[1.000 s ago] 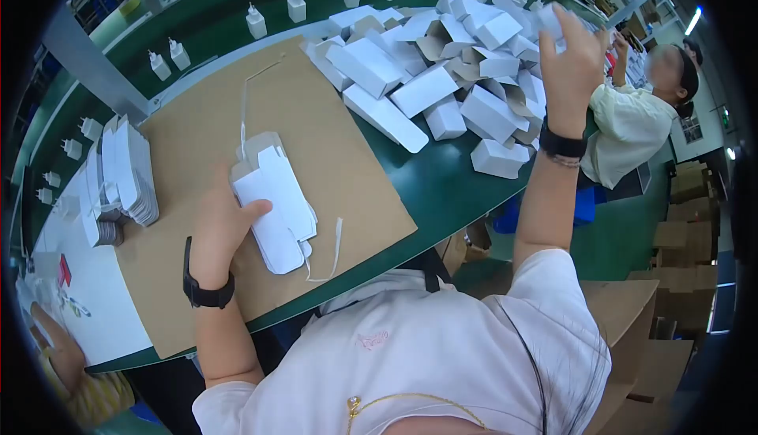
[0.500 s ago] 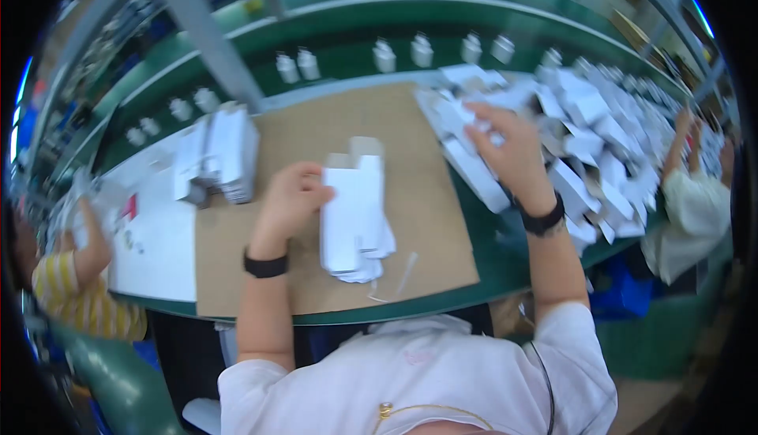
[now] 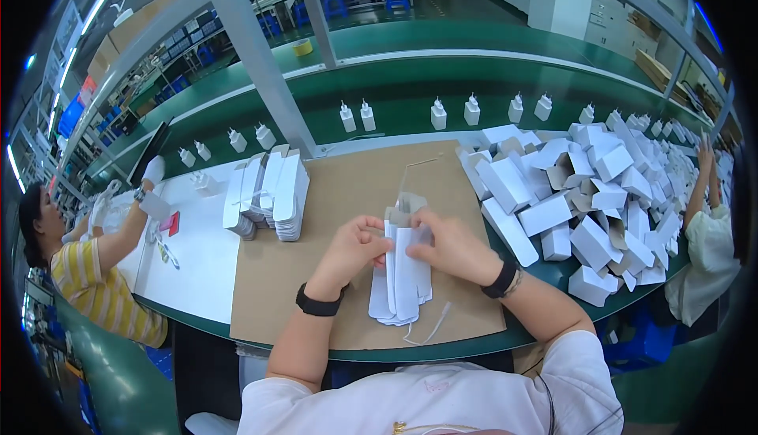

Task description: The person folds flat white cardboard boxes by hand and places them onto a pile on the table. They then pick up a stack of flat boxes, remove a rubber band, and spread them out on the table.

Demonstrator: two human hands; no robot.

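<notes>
My left hand (image 3: pixel 349 252) and my right hand (image 3: pixel 458 250) meet over the middle of a brown cardboard sheet (image 3: pixel 335 186). Between them is a narrow white folding carton (image 3: pixel 408 273), its upper end toward the far side. Left fingers pinch its left edge, and the right thumb and fingers close on its right edge near the top. Under it lie several flat white cartons (image 3: pixel 382 297), loosely fanned. A thin pale strip (image 3: pixel 433 331) curls on the sheet close to the near edge.
Stacked flat cartons (image 3: pixel 290 202) stand at the sheet's far left. A heap of opened white boxes (image 3: pixel 584 214) covers the right side. Small white blocks with thin tips (image 3: pixel 439 114) line the green belt (image 3: pixel 410 88) beyond. Co-workers (image 3: pixel 99 273) sit on both sides.
My right hand has come from the box heap to the middle, onto the carton. My left hand stays at the cartons, now pinching an edge. The view has tilted up.
</notes>
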